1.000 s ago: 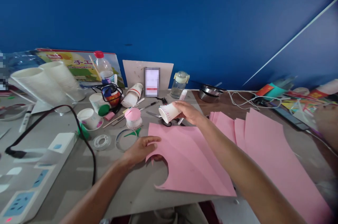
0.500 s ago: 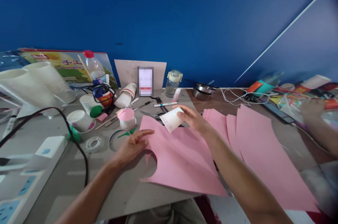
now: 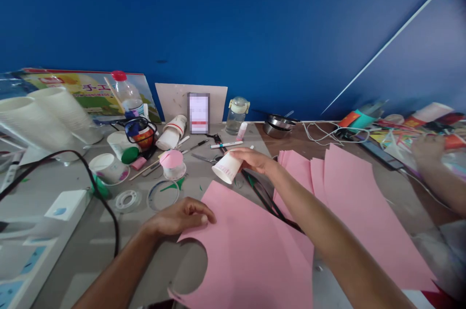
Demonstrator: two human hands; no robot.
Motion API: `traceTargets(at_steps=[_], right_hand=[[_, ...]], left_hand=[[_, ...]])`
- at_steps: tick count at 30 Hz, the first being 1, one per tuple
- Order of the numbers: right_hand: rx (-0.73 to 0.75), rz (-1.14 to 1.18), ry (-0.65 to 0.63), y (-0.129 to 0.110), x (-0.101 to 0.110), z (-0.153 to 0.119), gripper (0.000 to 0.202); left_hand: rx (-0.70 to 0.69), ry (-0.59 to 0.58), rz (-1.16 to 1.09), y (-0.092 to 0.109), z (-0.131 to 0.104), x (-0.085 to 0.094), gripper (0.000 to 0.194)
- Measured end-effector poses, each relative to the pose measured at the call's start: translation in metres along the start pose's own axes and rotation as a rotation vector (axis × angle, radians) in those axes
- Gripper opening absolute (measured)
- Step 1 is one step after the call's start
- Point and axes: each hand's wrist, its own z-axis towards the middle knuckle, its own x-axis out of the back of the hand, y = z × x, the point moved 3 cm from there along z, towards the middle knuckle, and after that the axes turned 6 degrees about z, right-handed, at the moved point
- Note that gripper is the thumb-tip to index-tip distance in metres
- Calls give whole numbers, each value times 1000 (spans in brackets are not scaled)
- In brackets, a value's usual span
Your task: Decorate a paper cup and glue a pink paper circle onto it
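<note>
My right hand (image 3: 251,159) is closed around the base of a white paper cup (image 3: 227,167) with pink markings near its rim. The cup is tilted, its mouth facing down and left, above the table. My left hand (image 3: 187,216) has bent fingers and thumb on the upper left edge of a large pink paper sheet (image 3: 255,246); how far they wrap around the edge is hidden. This sheet has a round cut-out on its left side. Just beyond my left hand lie a clear ring (image 3: 163,196) and a small cup with a pink top (image 3: 172,161).
Scissors (image 3: 204,158) and green-black handles (image 3: 260,190) lie behind the sheet. More pink sheets (image 3: 357,212) are at right, stacked cups (image 3: 32,119) and a power strip (image 3: 47,246) at left. A bottle (image 3: 238,114) stands by the wall. Another person's hand (image 3: 429,151) is far right.
My left hand and the pink sheet have come down toward me, uncovering the green-black handles. The cup in my right hand has shifted slightly left and turned its mouth further down.
</note>
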Motion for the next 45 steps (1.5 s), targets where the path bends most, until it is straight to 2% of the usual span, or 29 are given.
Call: traceTargets(at_steps=[3, 6, 11, 15, 20, 25, 27, 31, 35, 38, 40, 43, 45], right_hand=[[-48, -128, -26, 1, -8, 20, 26], [-99, -228, -34, 1, -13, 35, 29], [-156, -264, -17, 4, -16, 42, 34], [-192, -180, -7, -1, -18, 37, 32], [-165, -27, 46, -20, -9, 35, 23], [-108, 86, 137, -38, 8, 51, 20], [-87, 137, 178, -43, 13, 60, 20], [-39, 222, 262, -48, 17, 77, 19], [25, 247, 328, -50, 17, 86, 16], [107, 232, 353, -56, 17, 81, 17], [161, 203, 355, -60, 18, 67, 16], [246, 99, 371, -62, 16, 34, 20], [394, -91, 416, -57, 11, 6, 26]], left_hand=[[10, -47, 21, 4, 1, -4, 35], [31, -23, 21, 5, 3, -6, 35], [49, -17, -33, 2, 4, -8, 36], [55, -7, -25, 0, 4, -8, 35], [74, 46, -35, 0, 6, -6, 32], [64, 178, -116, 0, 8, -3, 34], [64, 188, -127, 0, 8, -2, 35], [65, 197, -125, -2, 8, -2, 37], [73, 303, -150, -7, 9, 0, 42], [111, 415, -180, -12, 10, 3, 46], [136, 487, -181, -16, 12, 4, 49], [127, 581, -137, -21, 15, 5, 51], [113, 621, -101, -22, 16, 5, 53]])
